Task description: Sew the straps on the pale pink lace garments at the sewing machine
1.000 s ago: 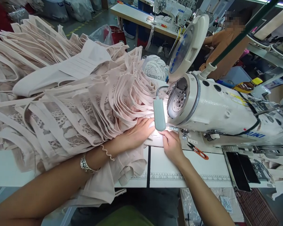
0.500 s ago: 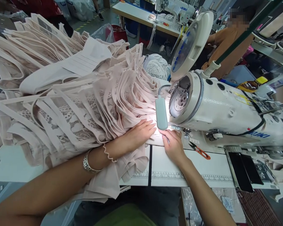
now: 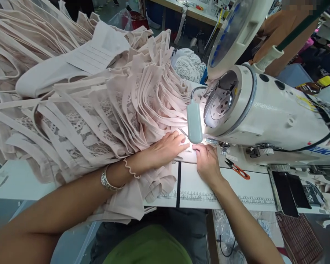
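A long heap of pale pink lace fabric (image 3: 121,110) lies across the left of the table and runs up to the white sewing machine (image 3: 277,117). My left hand (image 3: 172,146) rests at its front edge, fingers bent and close together against the cloth beside the needle area. Just right of it, my right hand (image 3: 207,157) has thumb and fingers pinched on the fabric edge under the small green lamp (image 3: 194,123). The lamp's glare and my fingers hide the exact spot of the cloth. Orange-handled snips (image 3: 238,169) lie right of my right hand.
A measuring scale (image 3: 198,196) runs along the table's front edge. Black phone-like objects (image 3: 290,192) sit at the right. A round magnifier (image 3: 231,36) stands above the machine head. White lace (image 3: 188,66) is bundled behind. A person in brown (image 3: 286,33) is at the back right.
The view has tilted down and shifted, so the table and machine sit higher in it. My left fingers are more bent, and my left thumb now points toward my right hand.
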